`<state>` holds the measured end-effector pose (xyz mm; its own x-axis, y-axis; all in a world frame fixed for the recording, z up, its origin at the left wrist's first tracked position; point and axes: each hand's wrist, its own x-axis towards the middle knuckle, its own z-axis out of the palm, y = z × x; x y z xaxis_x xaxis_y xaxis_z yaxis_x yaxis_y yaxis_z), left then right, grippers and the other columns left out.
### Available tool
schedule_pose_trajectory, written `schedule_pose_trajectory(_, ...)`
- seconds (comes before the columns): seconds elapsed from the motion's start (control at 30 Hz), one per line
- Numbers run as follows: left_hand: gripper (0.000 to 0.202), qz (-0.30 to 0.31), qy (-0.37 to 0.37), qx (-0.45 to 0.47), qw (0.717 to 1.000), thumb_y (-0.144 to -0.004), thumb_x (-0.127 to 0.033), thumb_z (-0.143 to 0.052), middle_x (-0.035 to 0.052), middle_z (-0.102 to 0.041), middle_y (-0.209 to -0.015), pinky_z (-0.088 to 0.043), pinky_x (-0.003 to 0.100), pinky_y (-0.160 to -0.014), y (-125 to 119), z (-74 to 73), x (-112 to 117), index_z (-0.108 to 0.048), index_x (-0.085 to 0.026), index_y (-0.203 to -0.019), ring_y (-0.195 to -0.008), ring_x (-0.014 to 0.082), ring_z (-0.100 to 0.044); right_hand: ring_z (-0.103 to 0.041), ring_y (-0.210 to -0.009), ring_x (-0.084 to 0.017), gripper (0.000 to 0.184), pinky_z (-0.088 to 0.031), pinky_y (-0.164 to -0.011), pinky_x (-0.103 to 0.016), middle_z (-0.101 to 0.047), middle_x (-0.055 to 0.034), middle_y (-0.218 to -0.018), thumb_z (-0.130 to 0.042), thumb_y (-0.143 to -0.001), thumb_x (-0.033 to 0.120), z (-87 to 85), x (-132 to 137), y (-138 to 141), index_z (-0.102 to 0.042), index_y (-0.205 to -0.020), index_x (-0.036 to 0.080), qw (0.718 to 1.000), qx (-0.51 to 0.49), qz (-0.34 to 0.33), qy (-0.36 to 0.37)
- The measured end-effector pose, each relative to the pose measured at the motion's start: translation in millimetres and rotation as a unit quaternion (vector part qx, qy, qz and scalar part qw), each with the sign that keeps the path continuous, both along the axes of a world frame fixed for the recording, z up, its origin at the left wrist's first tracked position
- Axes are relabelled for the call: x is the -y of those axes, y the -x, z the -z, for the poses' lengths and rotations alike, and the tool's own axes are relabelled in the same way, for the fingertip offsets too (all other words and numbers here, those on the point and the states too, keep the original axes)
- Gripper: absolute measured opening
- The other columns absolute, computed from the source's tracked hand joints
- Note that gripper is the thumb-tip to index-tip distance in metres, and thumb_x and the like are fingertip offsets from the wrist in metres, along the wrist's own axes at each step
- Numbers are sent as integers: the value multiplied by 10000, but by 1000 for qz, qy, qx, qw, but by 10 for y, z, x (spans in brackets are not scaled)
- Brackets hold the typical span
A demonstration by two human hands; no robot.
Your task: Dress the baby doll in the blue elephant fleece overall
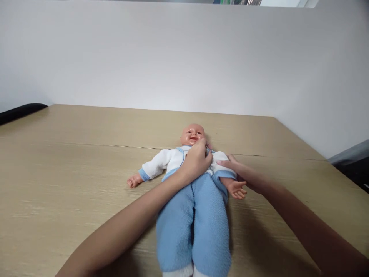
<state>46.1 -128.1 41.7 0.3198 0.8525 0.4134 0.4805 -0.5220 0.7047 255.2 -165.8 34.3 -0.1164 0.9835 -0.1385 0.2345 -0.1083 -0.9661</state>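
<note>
A baby doll (pixel 196 204) lies on its back on the wooden worktop (pixel 72 161), legs toward the person, in a white top and blue fleece dungarees. The left hand (pixel 197 159) rests on the doll's chest, its fingers curled in at the collar just under the chin. Whether they pinch the cloth cannot be told. The doll's head (pixel 192 134) lies just beyond this hand. The right hand (pixel 235 167) lies on the doll's white sleeve beside the left hand, fingers stretched nearly flat and pointing at the chest, closed on nothing. One bare doll hand (pixel 236 189) sticks out just below the right hand. The other (pixel 133 181) lies well out to the left of the left hand.
</note>
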Motion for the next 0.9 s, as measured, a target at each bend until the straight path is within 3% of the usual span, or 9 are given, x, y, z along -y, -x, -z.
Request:
schedule_pose_trajectory(0.1,183,6,-1,-14,1000,-962,-49,-595,61,-704,-1026,-449,340,-779,3,-19,18,-579,-196,-1070,-874,207,-638,-615,-551,-167,725,-408,-399,-257,-760,-22,-880,-865,-867,548,-176,243,-245,-594,-1501,324,992,15,-65,112)
schedule_pose_trajectory(0.17,188,8,-2,-22,1000,-961,-50,-595,66,-696,-1041,-458,349,-797,1,-25,26,-573,-200,-1072,-897,214,-640,-468,-410,-117,780,-253,-343,-238,-704,19,-737,-830,-885,570,-237,324,-441,-540,-1575,349,988,45,-68,134)
schedule_pose_trajectory(0.2,195,7,-3,-23,1000,-961,-54,-600,70,-692,-1056,-464,354,-810,0,-25,28,-568,-203,-1082,-914,219,-642,-445,-401,-105,758,-240,-349,-229,-695,24,-719,-818,-892,588,-244,340,-537,-564,-1564,347,988,57,-54,131)
schedule_pose_trajectory(0.27,211,10,-8,-21,1000,-964,-62,-611,82,-681,-1102,-482,367,-860,-2,-19,28,-558,-205,-1111,-973,231,-647,-577,-520,-127,681,-377,-416,-226,-771,-18,-869,-817,-890,625,-217,345,-698,-656,-1486,339,992,66,-19,107)
schedule_pose_trajectory(0.33,219,17,-10,-21,1000,-970,-63,-606,98,-666,-1148,-494,383,-918,-2,-10,24,-554,-202,-1130,-1043,243,-645,-734,-842,-208,625,-563,-623,-268,-809,-61,-1199,-845,-868,643,-144,339,-805,-727,-1399,335,996,65,11,65)
schedule_pose_trajectory(0.4,216,21,-8,-24,999,-976,-62,-590,108,-652,-1178,-498,397,-960,2,-1,18,-557,-198,-1141,-1093,253,-639,-737,-1070,-279,609,-614,-805,-328,-776,-70,-1361,-850,-859,663,-44,340,-870,-752,-1356,325,996,74,31,26)
schedule_pose_trajectory(0.57,185,27,-3,-39,999,-991,-120,-605,95,-615,-1184,-507,405,-953,7,16,19,-560,-212,-1146,-1056,246,-636,-742,-1014,-325,661,-598,-800,-397,-810,-82,-1149,-823,-871,696,198,345,-1027,-698,-1375,287,992,122,14,10)
schedule_pose_trajectory(0.7,161,38,-12,-44,998,-1026,-217,-623,97,-597,-1206,-516,397,-916,5,-7,56,-567,-218,-1177,-1015,239,-634,-742,-1093,-338,628,-590,-874,-411,-812,-99,-1173,-768,-930,697,261,366,-1119,-648,-1382,278,993,114,-11,9)
schedule_pose_trajectory(0.9,207,13,-93,-110,989,-1073,-339,-625,135,-624,-1314,-445,492,-1116,203,-235,216,-629,-213,-1237,-1257,319,-586,-728,-1141,-364,552,-582,-991,-508,-779,-136,-1255,-738,-948,706,296,387,-1080,-697,-1274,262,982,167,32,-85)
